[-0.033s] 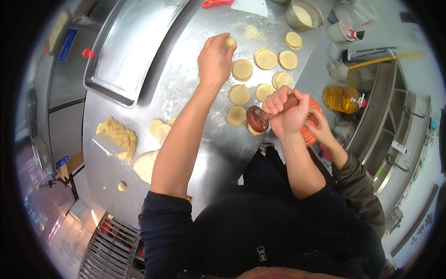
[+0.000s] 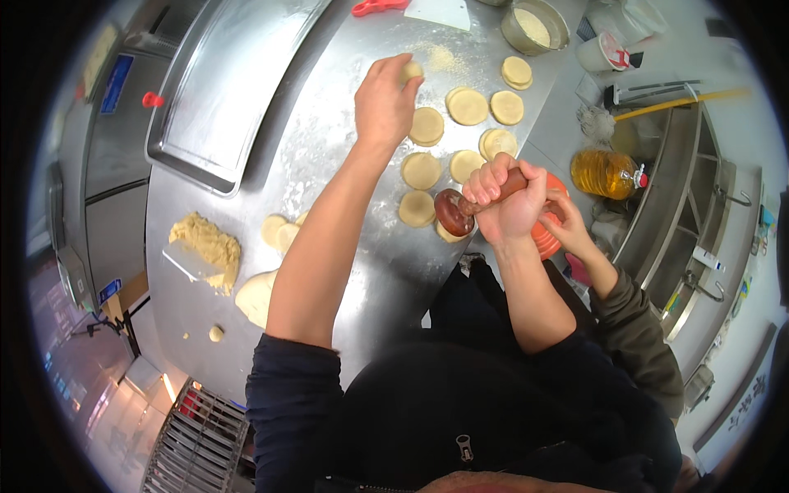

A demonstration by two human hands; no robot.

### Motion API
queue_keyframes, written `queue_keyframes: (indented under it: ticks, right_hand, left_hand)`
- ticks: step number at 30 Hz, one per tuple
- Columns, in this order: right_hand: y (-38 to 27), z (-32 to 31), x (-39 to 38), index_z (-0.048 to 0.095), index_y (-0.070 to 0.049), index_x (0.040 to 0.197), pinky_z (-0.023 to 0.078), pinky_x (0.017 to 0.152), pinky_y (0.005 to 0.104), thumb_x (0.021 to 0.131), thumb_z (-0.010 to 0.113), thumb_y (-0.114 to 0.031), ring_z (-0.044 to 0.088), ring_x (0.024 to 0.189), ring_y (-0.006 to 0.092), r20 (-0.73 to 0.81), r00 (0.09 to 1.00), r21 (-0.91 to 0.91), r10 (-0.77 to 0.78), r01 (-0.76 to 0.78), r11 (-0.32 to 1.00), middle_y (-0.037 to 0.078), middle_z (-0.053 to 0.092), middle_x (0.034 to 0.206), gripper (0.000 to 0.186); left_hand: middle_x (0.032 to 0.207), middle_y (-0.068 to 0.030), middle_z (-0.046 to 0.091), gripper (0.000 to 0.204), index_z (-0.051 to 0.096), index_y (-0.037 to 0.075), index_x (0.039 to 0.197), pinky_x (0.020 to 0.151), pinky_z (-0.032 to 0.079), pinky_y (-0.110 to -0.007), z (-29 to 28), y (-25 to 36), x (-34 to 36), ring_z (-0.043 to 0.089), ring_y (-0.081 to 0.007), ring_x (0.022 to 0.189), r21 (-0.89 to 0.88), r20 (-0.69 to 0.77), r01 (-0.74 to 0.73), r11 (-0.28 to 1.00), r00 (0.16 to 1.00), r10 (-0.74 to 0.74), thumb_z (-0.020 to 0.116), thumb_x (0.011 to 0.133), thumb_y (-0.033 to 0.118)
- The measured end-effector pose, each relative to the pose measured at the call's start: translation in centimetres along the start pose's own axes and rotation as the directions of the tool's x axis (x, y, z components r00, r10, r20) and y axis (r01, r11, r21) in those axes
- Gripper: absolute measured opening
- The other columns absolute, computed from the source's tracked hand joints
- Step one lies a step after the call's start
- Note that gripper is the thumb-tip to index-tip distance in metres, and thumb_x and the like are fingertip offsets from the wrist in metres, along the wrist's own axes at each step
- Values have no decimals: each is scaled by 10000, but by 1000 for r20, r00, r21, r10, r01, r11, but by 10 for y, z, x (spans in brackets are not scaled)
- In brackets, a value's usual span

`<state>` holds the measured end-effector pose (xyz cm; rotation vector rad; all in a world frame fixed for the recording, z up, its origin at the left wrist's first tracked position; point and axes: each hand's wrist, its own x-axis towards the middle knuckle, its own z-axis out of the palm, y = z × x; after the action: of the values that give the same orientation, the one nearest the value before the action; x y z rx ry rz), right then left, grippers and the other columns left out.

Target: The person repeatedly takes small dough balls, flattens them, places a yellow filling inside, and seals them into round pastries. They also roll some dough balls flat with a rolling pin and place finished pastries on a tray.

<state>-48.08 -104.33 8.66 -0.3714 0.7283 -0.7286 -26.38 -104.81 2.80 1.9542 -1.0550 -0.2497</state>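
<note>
My left hand is closed round a small pale dough ball over the floured steel table. My right hand grips the handle of a brown wooden pestle-like tool with a rounded head. That head hangs over or rests on a dough disc that is partly hidden; I cannot tell if they touch. Several flat dough discs lie between my hands, some in stacked pairs. Beside my left forearm are more discs and a smooth dough piece, partly covered by the arm.
A large metal tray stands at the left. Crumbly yellow dough with a scraper lies below it. A metal bowl sits far right. Another person's hand is at an orange container; an oil jug stands beyond.
My left hand, with the dough ball, has shifted very slightly away and to the right. My right hand and the wooden tool look nearly unchanged.
</note>
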Motion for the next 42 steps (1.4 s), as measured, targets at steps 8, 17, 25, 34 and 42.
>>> queue_keyframes:
  ticks: [8, 17, 25, 34, 42]
  right_hand:
    - [-16, -16, 13, 432, -110, 715, 397, 628, 354, 961, 396, -376, 439, 571, 200, -4, 1000, -48, -4, 4, 999, 42, 433, 593, 365]
    - [-16, -18, 40, 451, -99, 711, 406, 623, 361, 962, 382, -405, 448, 580, 216, 5, 1000, -19, 3, -3, 1000, 52, 440, 596, 402]
    - [39, 15, 51, 469, -83, 741, 395, 633, 376, 973, 408, -404, 419, 590, 229, 105, 992, -44, 66, -61, 997, 73, 442, 617, 401]
    - [81, 97, 29, 498, -46, 800, 423, 613, 393, 975, 430, -359, 480, 587, 221, 721, 656, -135, -224, 451, 882, 103, 520, 650, 365]
    - [187, 54, 54, 557, 2, 710, 398, 515, 319, 970, 406, -332, 468, 534, 151, 564, 824, -544, -48, 414, 730, 92, 581, 637, 449]
  left_hand:
    - [1214, -101, 705, 299, 741, 106, 1180, 937, 554, -425, 76, -5, 40, 671, -320, 1084, 363, 294, -237, 901, 947, 130, 758, 887, 161]
    - [1289, -182, 696, 418, 556, -69, 1419, 976, 582, -358, -75, -6, -39, 700, -256, 1117, -744, 201, 481, 463, 822, -532, 631, 1049, 112]
    - [1217, -137, 722, 327, 699, -16, 1258, 960, 561, -397, -98, -38, -149, 695, -271, 1093, -433, -33, 450, 781, 858, -513, 743, 968, 127]
    - [1394, -170, 634, 806, 473, 8, 1509, 1066, 477, -451, -106, -48, -208, 597, -372, 1270, 191, -253, 195, 962, 957, -144, 865, 821, 160]
    - [1399, -199, 623, 729, 455, -30, 1501, 1080, 466, -460, -172, -32, -303, 590, -389, 1289, 14, -258, 342, 940, 909, -327, 803, 870, 86]
